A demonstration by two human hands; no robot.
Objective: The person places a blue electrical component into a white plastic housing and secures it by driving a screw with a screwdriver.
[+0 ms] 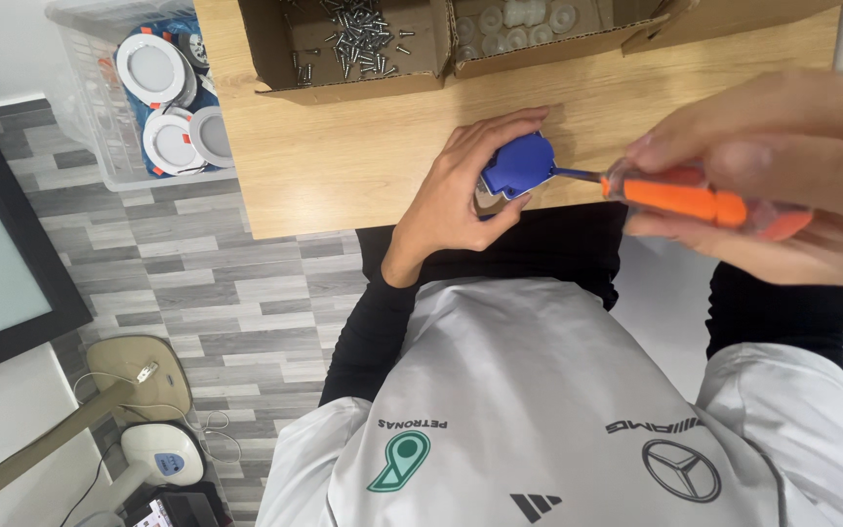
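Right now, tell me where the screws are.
In the head view the screws lie loose in an open cardboard box at the table's far edge, left of a second box holding white rings, beyond the left hand.

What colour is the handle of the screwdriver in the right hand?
Orange, with a clear casing around it. The screwdriver handle shows best in the head view, held by the right hand.

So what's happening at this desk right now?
A person seated at a wooden table holds a small blue part at the table's edge with the left hand. The right hand grips an orange-handled screwdriver, its tip set against the blue part. Behind sit a cardboard box of screws and another of white round pieces. A clear bin of round white fittings stands on the floor beside the table.
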